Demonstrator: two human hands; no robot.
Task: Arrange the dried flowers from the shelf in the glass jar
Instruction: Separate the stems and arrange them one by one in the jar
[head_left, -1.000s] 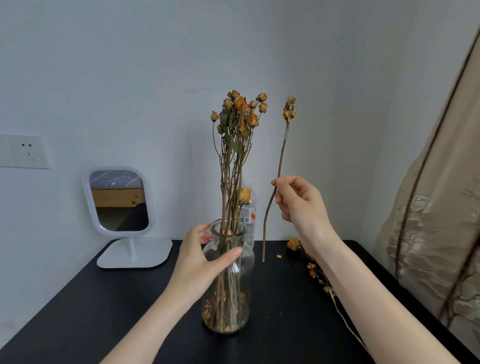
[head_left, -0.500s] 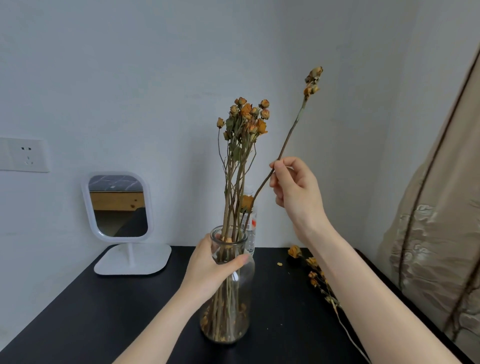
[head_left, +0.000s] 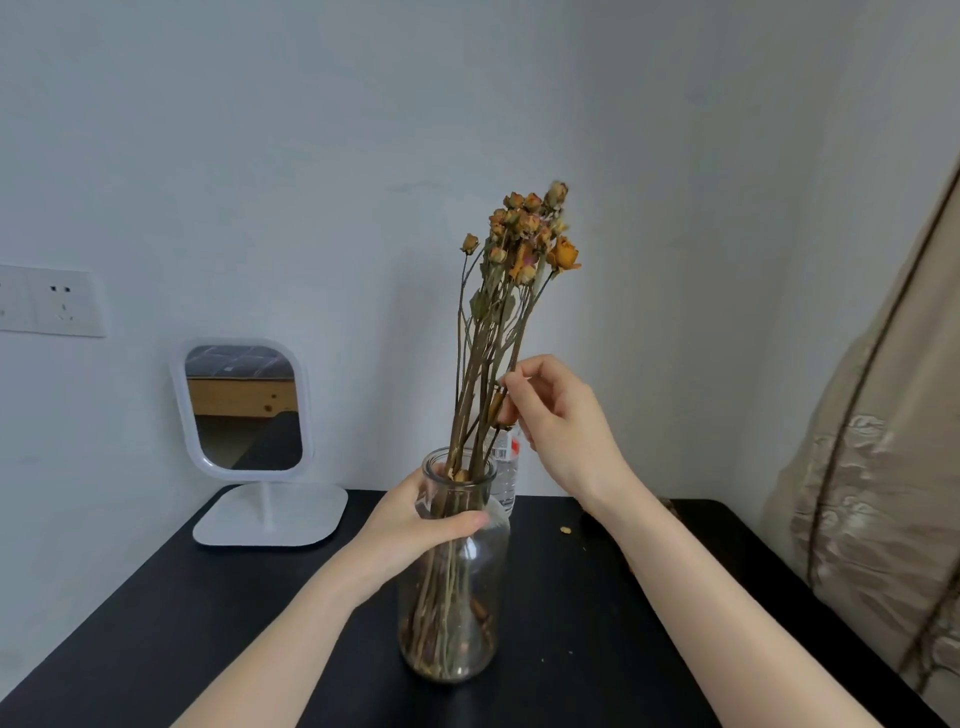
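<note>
— Glass jar (head_left: 452, 613) upright mid-tabletop (head_left: 208, 623); left hand (head_left: 415, 525) wrapped round its neck, thumb across the front, steadying it; which step?
— Seating a stem; right hand (head_left: 561, 421) pinching one stem of the dried flowers (head_left: 524, 234) between thumb and fingertips (head_left: 511, 387), well above the rim; other fingers loosely curled; lower end down in the jar with the rest, as far as can be judged.
— Next move?
— Probably let go, then nudge the heads apart; bunch leaning right, heads crowded at the top; brittle by the look, so light touch only; hold the left grip until the right hand is clear.
— More stems to fetch?
— Cannot tell; no shelf in view; right forearm covering the tabletop behind it; only a petal crumb (head_left: 565, 530) showing.
— Clearances?
— Plastic bottle (head_left: 504, 467) just behind the jar, near the right wrist; watch it on withdrawal; mirror (head_left: 244, 410) back left, well apart from the jar; curtain (head_left: 883, 493) hanging along the right edge of the tabletop, tight on that side; wall close behind; open room upward and toward the near edge; bare tabletop left of the jar too.
— Tip risk?
— Tall stems, narrow base; low while held at the neck.
</note>
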